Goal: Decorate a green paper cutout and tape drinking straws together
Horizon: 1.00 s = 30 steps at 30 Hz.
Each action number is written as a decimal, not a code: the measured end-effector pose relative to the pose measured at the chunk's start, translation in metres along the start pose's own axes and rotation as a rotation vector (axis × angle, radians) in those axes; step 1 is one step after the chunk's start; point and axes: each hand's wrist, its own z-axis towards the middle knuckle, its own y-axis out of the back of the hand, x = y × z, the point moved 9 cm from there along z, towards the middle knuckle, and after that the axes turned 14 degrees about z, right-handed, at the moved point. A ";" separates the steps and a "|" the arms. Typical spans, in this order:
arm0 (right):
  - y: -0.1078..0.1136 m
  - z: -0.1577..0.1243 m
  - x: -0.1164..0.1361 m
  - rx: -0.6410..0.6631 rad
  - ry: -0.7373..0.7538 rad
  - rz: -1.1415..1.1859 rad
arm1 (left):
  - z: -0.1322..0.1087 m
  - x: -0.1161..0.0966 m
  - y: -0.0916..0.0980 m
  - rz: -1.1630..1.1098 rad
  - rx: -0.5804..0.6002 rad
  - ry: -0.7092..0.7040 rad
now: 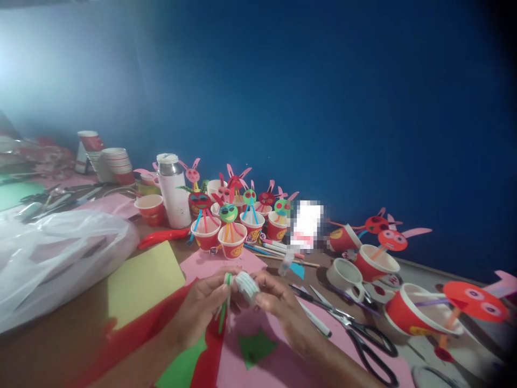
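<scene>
Left hand [200, 299] and right hand [278, 299] side by side above pink paper [242, 380]

Nearest the camera, low in the middle of the view, the left hand's thumb and fingers are clamped on green-and-white strips [228, 279], whose loose ends hang below the grip. The right hand pinches a pale ridged piece [247, 288] just beside them; whether the two pieces touch cannot be told, and what they are made of is unclear. Both look thin and light, so squeezing too hard could crease them, while a slack left pinch could let the strips slide apart.

Beneath lie a green scrap [256, 347] and, to the left, red paper [210, 355]; a dropped green strip might be hard to pick out against that scrap.

Just right of the right hand, a white marker [317, 319] could roll if the wrist knocked it. Beyond it, the scissors [345, 317] lie with blades spread towards that hand, so a careless sweep might meet an edge.

Farther right, a tilted red cup [404, 312] bearing a paper figure [474, 299] seems easy to topple. Behind the hands, a cluster of cups [232, 248] stands close enough that one bump could spread.
</scene>
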 end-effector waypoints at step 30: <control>-0.002 0.000 -0.028 0.015 -0.097 0.158 | -0.006 0.010 0.005 -0.070 -0.030 0.090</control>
